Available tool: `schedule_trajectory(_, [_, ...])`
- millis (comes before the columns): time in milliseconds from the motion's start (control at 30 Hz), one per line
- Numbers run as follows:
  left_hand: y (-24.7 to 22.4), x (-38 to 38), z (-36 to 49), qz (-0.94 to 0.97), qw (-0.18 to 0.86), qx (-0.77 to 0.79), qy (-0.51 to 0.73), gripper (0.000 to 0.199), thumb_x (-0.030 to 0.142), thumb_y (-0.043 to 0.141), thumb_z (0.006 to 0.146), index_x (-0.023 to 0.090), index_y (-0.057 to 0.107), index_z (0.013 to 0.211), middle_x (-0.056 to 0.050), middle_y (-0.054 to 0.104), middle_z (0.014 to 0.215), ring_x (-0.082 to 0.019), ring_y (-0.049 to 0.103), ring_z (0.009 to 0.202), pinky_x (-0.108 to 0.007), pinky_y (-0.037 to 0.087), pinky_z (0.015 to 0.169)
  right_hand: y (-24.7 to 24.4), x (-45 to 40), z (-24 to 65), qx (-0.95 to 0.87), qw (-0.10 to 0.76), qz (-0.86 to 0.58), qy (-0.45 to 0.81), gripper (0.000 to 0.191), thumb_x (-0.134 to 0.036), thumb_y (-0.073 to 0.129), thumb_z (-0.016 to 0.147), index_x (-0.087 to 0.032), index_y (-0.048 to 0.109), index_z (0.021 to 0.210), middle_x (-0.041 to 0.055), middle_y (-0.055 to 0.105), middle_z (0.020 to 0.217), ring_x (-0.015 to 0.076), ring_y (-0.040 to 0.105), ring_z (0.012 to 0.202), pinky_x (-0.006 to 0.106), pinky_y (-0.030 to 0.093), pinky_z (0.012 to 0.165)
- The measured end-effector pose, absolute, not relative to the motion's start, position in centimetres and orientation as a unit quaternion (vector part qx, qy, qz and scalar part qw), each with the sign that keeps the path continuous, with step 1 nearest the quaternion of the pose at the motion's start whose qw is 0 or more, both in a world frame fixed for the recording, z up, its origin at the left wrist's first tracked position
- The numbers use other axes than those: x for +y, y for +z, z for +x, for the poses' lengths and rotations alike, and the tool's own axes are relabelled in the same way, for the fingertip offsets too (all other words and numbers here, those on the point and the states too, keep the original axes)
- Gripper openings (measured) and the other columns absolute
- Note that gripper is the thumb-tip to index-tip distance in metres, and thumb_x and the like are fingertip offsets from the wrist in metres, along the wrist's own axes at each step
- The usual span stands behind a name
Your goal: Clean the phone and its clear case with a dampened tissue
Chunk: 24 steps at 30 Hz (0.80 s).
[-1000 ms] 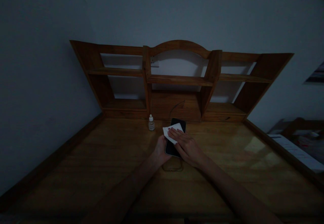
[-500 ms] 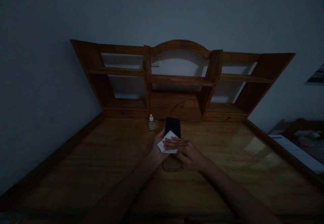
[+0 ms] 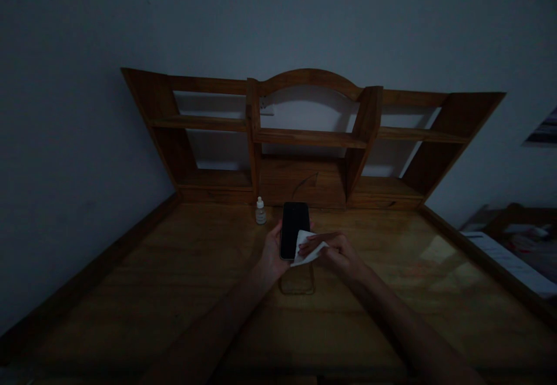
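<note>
A black smartphone (image 3: 292,228) rests in my left hand (image 3: 272,254), which is closed round it from beneath and along its left edge. Its dark screen faces up. My right hand (image 3: 337,251) presses a white cloth (image 3: 307,250) with its fingertips against the lower right part of the screen. The cloth covers that corner of the phone. Below the phone, a clear phone case (image 3: 297,286) lies on the desk, its upper part hidden by the phone, cloth and hands. Behind my left hand stands a small dropper bottle (image 3: 260,212) with a white top.
The wooden desk (image 3: 209,257) has a raised shelf unit (image 3: 310,137) along its back and low rims at both sides. A thin dark cable (image 3: 300,185) shows before the middle panel. Beyond the right rim lies a white surface (image 3: 509,260).
My right hand has slid the cloth to the right across the phone, baring the lower left of its screen. My left hand keeps its hold, with the phone shifted slightly left.
</note>
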<state>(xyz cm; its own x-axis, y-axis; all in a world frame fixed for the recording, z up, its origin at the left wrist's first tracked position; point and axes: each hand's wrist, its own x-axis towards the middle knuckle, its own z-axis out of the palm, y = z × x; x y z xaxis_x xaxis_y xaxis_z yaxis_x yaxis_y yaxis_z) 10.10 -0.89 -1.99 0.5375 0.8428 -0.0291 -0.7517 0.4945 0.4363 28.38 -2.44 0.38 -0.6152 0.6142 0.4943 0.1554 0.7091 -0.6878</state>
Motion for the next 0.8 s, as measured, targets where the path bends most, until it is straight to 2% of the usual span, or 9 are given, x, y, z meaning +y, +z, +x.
schedule_trajectory(167, [-1.85, -0.93, 10.17, 0.189, 0.850, 0.126, 0.476, 0.052, 0.046, 0.038, 0.092, 0.006, 0.065, 0.111, -0.016, 0.069, 0.103, -0.022, 0.066, 0.077, -0.034, 0.052, 0.073, 0.37, -2.45, 28.51, -0.842, 0.402, -0.229, 0.276, 0.042, -0.041, 0.038, 0.096, -0.022, 0.075, 0.098, 0.0057, 0.074, 0.100, 0.0243, 0.069, 0.098, 0.044, 0.052, 0.093])
schedule_trajectory(400, [-2.36, -0.54, 10.18, 0.138, 0.824, 0.206, 0.510, 0.036, 0.039, 0.048, 0.090, 0.010, 0.069, 0.092, -0.011, 0.072, 0.084, -0.022, 0.068, 0.077, -0.035, 0.051, 0.083, 0.69, -2.49, 28.46, -0.862, 0.397, -0.266, 0.171, 0.032, -0.027, 0.043, 0.093, -0.025, 0.071, 0.108, 0.0049, 0.071, 0.111, 0.0228, 0.066, 0.106, 0.044, 0.050, 0.097])
schedule_trajectory(567, [-1.78, -0.89, 10.45, 0.142, 0.835, 0.192, 0.497, 0.035, 0.037, 0.048, 0.091, 0.009, 0.069, 0.095, -0.011, 0.072, 0.091, -0.022, 0.068, 0.086, -0.034, 0.050, 0.088, 0.32, -2.06, 28.35, -0.846, 0.414, -0.315, 0.113, 0.034, -0.023, 0.043, 0.093, -0.028, 0.067, 0.117, 0.0032, 0.067, 0.121, 0.0229, 0.060, 0.116, 0.047, 0.044, 0.105])
schedule_trajectory(800, [-1.64, -1.37, 10.52, 0.169, 0.839, 0.188, 0.481, 0.034, 0.037, 0.051, 0.090, 0.010, 0.069, 0.099, -0.011, 0.072, 0.091, -0.022, 0.068, 0.086, -0.035, 0.050, 0.086, 0.06, -1.74, 28.39, -0.817, 0.443, -0.361, 0.073, 0.035, -0.023, 0.042, 0.095, -0.027, 0.061, 0.124, 0.0040, 0.060, 0.130, 0.0237, 0.052, 0.125, 0.050, 0.037, 0.110])
